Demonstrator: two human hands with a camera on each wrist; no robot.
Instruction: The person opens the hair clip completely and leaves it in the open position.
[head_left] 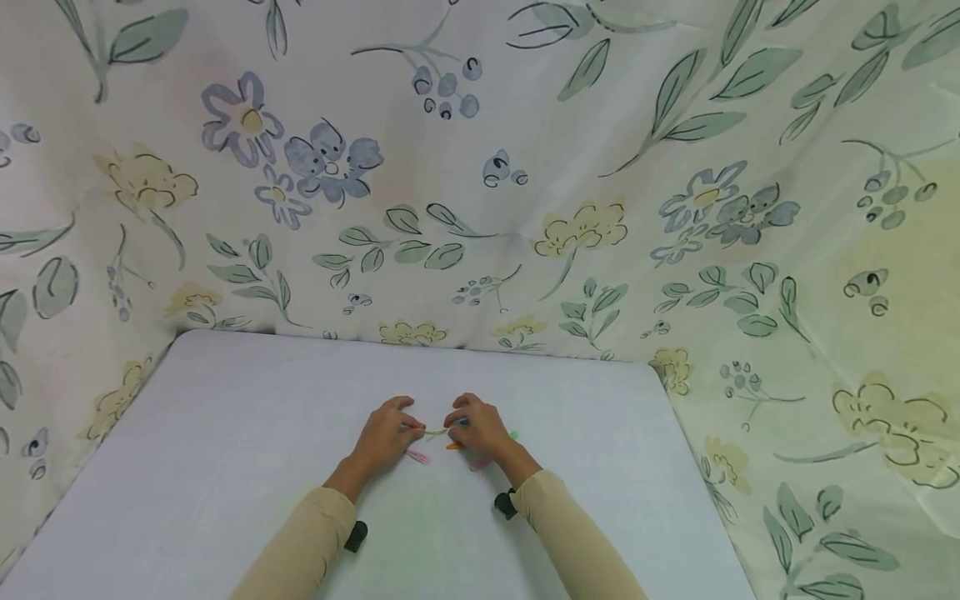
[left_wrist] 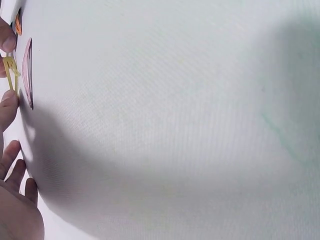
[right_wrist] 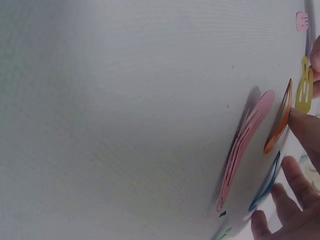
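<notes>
My left hand (head_left: 385,435) and right hand (head_left: 483,427) meet over the middle of the white table. A yellow snap hair clip (right_wrist: 304,91) is stretched between them, each hand pinching one end between thumb and finger. Just below the left hand lies a pink hair clip (head_left: 417,457). Beside the right hand's thumb, in the right wrist view, is an orange hair clip (right_wrist: 281,120). A longer pink clip (right_wrist: 245,145) lies further in, and a blue clip (right_wrist: 266,184) sits close to the right hand's other fingers, which are spread.
A green clip (head_left: 513,435) lies beyond the right hand, partly hidden. The white tabletop (head_left: 225,433) is bounded at the back and sides by a floral cloth (head_left: 465,167). A dark wrist camera (head_left: 356,536) shows at the left sleeve, another (head_left: 506,504) at the right.
</notes>
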